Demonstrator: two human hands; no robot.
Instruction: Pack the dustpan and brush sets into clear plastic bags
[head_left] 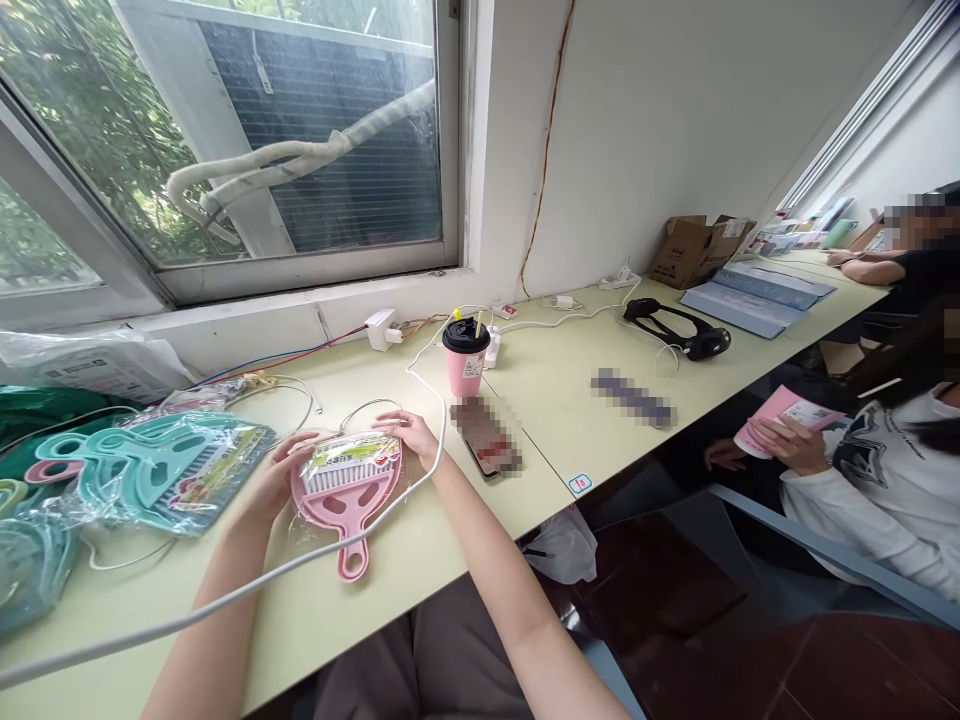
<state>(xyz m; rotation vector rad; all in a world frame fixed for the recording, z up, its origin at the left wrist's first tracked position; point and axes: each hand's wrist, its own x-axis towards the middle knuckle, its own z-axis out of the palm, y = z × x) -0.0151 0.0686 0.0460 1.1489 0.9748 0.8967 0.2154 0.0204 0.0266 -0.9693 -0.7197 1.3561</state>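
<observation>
In front of me a pink dustpan-and-brush set in clear film lies at the table, its handle toward me and a printed label across its far part. My left hand grips its left edge, with the fingers on the far left rim. On the other side my right hand holds the upper right edge. To the left, several turquoise dustpan-and-brush sets in clear film lie in a pile, with a pink handle among them. The underside of the pink set is hidden.
A white cable crosses in front of my forearms. A pink cup with a black lid and a phone stand or lie to the right. Farther along are a black headset, a cardboard box and two other people, one holding a pink cup.
</observation>
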